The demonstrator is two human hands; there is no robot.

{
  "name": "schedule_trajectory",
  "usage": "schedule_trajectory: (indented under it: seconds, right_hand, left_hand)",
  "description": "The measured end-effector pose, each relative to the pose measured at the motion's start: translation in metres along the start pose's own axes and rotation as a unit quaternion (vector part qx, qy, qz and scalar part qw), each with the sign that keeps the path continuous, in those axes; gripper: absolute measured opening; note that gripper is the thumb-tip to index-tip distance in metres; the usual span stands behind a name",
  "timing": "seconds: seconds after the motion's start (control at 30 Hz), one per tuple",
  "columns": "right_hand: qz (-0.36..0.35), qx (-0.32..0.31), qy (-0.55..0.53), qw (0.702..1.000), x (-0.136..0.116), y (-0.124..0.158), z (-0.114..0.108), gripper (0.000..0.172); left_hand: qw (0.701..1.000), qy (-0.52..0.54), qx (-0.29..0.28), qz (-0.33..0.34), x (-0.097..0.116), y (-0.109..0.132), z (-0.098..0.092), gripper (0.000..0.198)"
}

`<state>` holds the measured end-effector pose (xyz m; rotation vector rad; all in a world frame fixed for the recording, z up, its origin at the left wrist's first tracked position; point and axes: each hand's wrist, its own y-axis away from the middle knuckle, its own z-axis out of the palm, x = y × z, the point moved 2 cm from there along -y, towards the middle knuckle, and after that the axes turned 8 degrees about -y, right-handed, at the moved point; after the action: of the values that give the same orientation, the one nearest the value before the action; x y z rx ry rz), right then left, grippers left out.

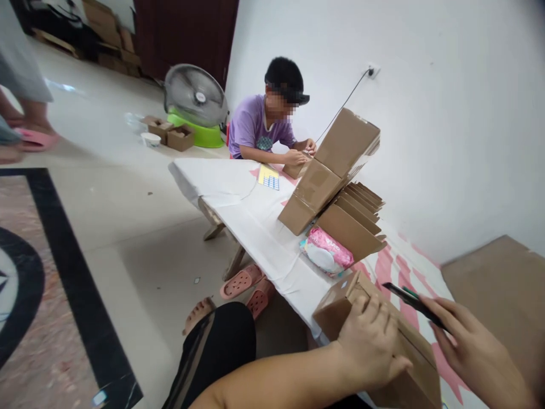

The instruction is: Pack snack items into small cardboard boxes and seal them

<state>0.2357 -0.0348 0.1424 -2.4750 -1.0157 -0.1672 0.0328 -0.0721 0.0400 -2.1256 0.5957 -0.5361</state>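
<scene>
Cardboard box (336, 309) sits at the near left edge of the table (255, 227), the left hand (370, 346) clasped over its top. The right hand (472, 346) pinches one dark flat tool (409, 299). Open floor lies left. Farther off are two carton stacks (340, 170), one pink packet (326, 253) and two slippers (247, 284).
</scene>
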Motion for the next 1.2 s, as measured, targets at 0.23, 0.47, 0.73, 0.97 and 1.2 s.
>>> schedule_trajectory:
  seconds: [0.23,0.47,0.73,0.97,1.2]
  right_hand:
    - [-0.081,-0.026,0.035,0.996,-0.052,-0.045,-0.005,0.039]
    - [-0.067,-0.063,0.026,0.995,-0.051,-0.027,-0.017,0.045]
    - [-0.009,-0.098,-0.033,0.995,-0.037,0.017,-0.039,0.054]
    - [0.205,-0.096,-0.114,0.967,0.028,0.121,-0.024,0.042]
    - [0.487,-0.047,-0.153,0.859,0.098,0.269,0.110,0.048]
  left_hand:
    - [0.997,0.072,0.005,-0.020,-0.001,0.000,-0.005,0.043]
    - [0.983,0.144,0.010,-0.116,-0.046,-0.016,-0.025,0.033]
    - [0.954,0.261,-0.131,-0.068,-0.085,-0.024,-0.009,0.028]
    - [0.942,0.297,-0.124,-0.090,-0.082,-0.021,-0.004,0.029]
    - [0.924,0.336,-0.125,-0.129,-0.083,-0.018,0.000,0.020]
